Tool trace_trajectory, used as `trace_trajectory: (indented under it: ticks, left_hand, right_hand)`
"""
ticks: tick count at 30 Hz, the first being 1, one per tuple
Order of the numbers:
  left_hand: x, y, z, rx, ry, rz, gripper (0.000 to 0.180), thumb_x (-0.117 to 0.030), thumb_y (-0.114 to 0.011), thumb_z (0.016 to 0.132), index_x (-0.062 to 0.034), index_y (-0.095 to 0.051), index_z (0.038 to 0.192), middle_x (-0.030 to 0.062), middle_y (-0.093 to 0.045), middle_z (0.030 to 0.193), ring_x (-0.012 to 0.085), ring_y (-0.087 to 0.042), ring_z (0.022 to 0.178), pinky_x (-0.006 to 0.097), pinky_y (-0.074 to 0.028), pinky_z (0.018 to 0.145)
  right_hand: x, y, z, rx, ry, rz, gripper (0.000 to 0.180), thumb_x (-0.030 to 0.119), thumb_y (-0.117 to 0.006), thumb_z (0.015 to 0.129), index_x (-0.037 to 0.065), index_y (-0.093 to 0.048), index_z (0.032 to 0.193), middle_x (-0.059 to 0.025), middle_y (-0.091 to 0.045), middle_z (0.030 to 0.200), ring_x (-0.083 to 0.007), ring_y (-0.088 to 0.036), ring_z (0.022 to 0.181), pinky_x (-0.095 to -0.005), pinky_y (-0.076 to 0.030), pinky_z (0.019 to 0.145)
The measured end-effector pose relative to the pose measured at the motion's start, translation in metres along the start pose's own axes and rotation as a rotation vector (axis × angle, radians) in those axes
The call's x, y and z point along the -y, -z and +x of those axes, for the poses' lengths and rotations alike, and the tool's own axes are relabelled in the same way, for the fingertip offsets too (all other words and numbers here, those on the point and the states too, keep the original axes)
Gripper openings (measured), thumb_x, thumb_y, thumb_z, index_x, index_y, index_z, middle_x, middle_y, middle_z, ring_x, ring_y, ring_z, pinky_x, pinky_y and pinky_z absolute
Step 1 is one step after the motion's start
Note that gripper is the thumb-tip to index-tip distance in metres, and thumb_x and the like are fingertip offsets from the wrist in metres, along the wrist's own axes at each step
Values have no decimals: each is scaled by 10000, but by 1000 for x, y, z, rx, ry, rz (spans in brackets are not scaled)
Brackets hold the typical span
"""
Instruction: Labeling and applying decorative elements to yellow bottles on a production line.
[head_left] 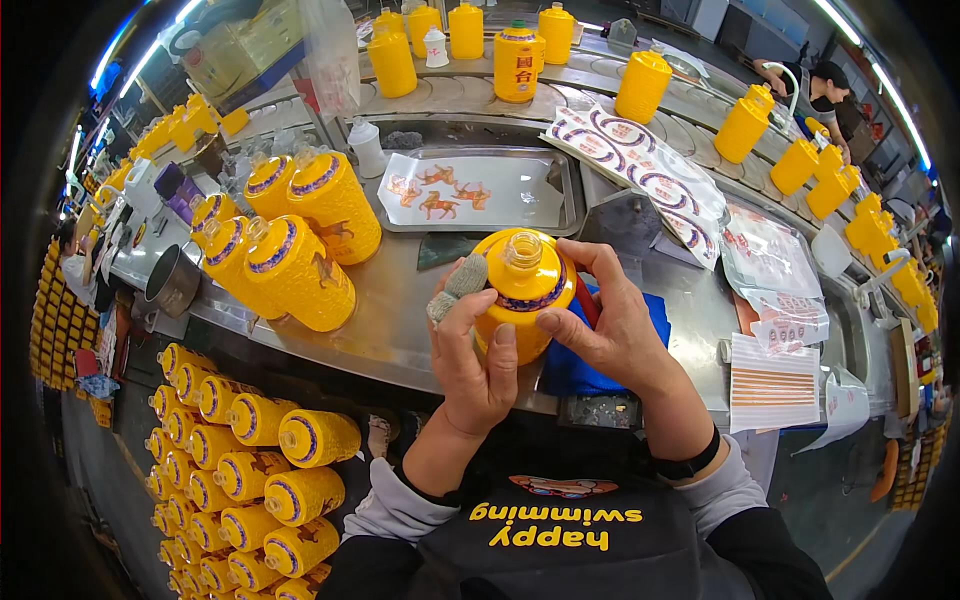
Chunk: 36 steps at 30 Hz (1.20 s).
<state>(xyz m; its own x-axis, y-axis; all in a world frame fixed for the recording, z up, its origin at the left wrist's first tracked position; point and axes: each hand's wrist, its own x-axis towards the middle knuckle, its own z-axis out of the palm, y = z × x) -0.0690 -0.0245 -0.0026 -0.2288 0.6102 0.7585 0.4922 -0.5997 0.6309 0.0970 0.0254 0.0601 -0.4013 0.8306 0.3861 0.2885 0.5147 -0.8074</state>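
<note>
A yellow bottle (518,270) with a clear glass neck and a patterned dark band round its shoulder stands between my hands at the bench edge. My left hand (475,365) wraps its left side, with grey fabric covers on some fingertips. Against its right side, my right hand (622,322) presses with thumb and fingers near the band. Partly hidden behind the right hand is a red object (587,302); whether that hand touches it I cannot tell. Beneath lies a folded blue cloth (655,318).
Several finished-looking yellow bottles (305,275) stand at left. Ahead is a metal tray (570,205) with horse-shaped decals on a sheet (480,212). Sticker sheets (650,170) lie at right. A curved conveyor (440,97) carries more bottles. Stacked bottles (300,497) fill the lower left. A person (825,95) works far right.
</note>
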Motion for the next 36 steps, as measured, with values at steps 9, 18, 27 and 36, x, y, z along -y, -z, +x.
trace_trajectory:
  ticks: [9, 18, 27, 36]
  left_hand:
    - [0, 0, 0, 5, -2, 0, 296, -99, -571, 945, 4, -490, 1210, 224, -555, 1210, 459, -504, 1204, 513, -374, 1047]
    - [-1, 0, 0, 2, -4, 2, 296, -103, -569, 949, 1, -487, 1214, 222, -556, 1206, 460, -502, 1206, 516, -376, 1044]
    - [-1, 0, -2, 11, 3, 8, 312, -107, -565, 954, 6, -480, 1233, 231, -532, 1231, 435, -485, 1234, 493, -359, 1063]
    - [-10, -4, 24, -35, 131, -385, 396, -141, -517, 1000, 32, -379, 1328, 158, -426, 1290, 233, -467, 1215, 368, -348, 1083]
  right_hand:
    - [1, 1, 0, 13, -4, -19, 656, 424, -742, 856, 13, -469, 1287, -179, -562, 1174, -316, -560, 1118, -379, -447, 966]
    - [4, 1, 0, 16, -13, -12, 650, 415, -739, 860, 17, -463, 1293, -171, -561, 1165, -307, -560, 1113, -375, -446, 966]
    - [2, 1, 0, 5, 13, -37, 653, 412, -743, 856, 13, -466, 1291, -173, -563, 1158, -310, -558, 1108, -374, -444, 962]
    - [0, -1, -1, 6, -5, 10, 664, 395, -757, 846, 7, -460, 1295, -183, -559, 1174, -317, -555, 1113, -373, -443, 963]
